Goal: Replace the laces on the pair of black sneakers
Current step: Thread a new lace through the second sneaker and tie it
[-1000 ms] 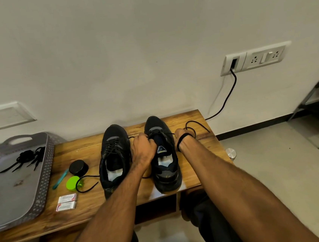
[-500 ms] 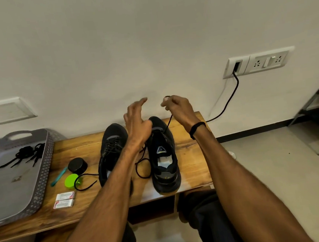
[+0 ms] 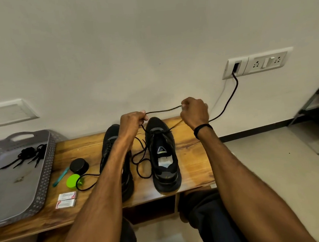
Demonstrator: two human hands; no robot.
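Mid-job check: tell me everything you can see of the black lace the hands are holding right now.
The lace is a thin, round black cord. A short span runs nearly level between the left hand and the right hand, both pinching it above the bench. From each hand it drops to the front eyelets of the sneaker nearer the right hand. A loose stretch loops on the bench beside that sneaker.

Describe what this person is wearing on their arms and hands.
Both forearms are bare, with no sleeves showing. The left hand wears no glove or wristwear. The right hand is also gloveless, with a thin black band round its wrist.
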